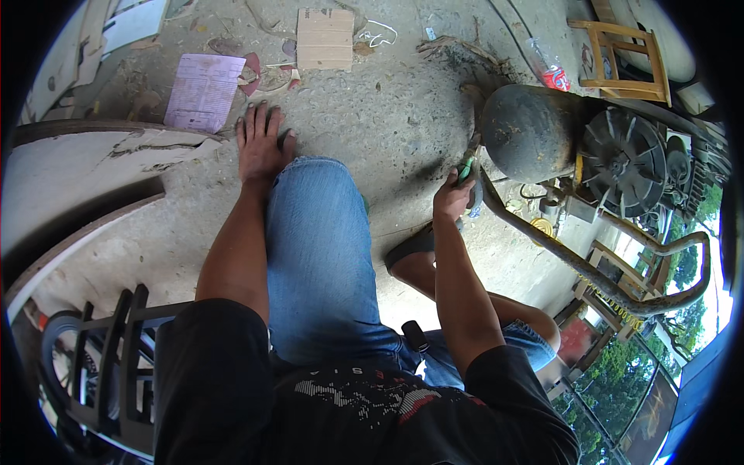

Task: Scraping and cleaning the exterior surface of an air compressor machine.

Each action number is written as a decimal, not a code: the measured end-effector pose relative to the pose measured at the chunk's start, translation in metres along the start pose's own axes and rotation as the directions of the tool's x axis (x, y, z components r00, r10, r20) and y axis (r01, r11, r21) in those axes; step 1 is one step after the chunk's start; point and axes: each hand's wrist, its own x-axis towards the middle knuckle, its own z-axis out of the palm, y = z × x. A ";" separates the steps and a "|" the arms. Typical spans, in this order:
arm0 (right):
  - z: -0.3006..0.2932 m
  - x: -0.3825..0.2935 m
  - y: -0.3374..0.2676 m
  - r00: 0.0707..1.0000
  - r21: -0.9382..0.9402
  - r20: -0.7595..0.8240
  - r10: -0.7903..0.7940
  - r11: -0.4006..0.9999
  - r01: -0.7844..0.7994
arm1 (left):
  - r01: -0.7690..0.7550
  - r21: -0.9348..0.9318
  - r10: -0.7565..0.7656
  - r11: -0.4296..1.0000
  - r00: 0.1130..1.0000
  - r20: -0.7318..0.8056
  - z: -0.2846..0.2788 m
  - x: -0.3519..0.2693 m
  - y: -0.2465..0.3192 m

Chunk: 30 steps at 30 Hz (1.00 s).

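My left hand [261,139] rests palm down on the concrete floor [383,104], fingers spread, just in front of my bent knee in blue jeans [319,232]. Nothing is in it. Beyond its fingertips lies a sheet of purplish paper [203,93] that bears print. My right hand [454,195] grips a tool with a green handle [467,168]. Its far end points at the foot of an air compressor, beside the dark tank [529,133], and I cannot tell its tip apart. A rusty bent pipe handle [581,267] runs from near that hand towards the lower right.
A finned flywheel [625,163] sits beside the tank. Farther off lie a plastic bottle [552,72], a wooden stool [628,58] and a cardboard piece [325,40]. White curved boards [75,168] stand at left, above a dark chair [116,360]. Yellow coiled hose [616,311] hangs at right.
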 end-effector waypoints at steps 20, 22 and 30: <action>-0.044 -0.037 0.022 0.983 0.055 0.180 0.021 0.998 -0.031 | -0.032 0.020 0.032 0.999 0.999 -0.013 0.005 0.003 0.003; -0.080 -0.044 -0.004 0.972 0.172 0.222 -0.072 0.985 0.034 | 0.001 0.049 0.000 0.999 1.000 -0.014 0.005 0.002 0.001; -0.177 -0.006 0.003 0.996 0.122 0.073 -0.051 0.992 0.041 | 0.002 0.066 -0.002 0.998 1.000 0.000 -0.001 0.002 0.003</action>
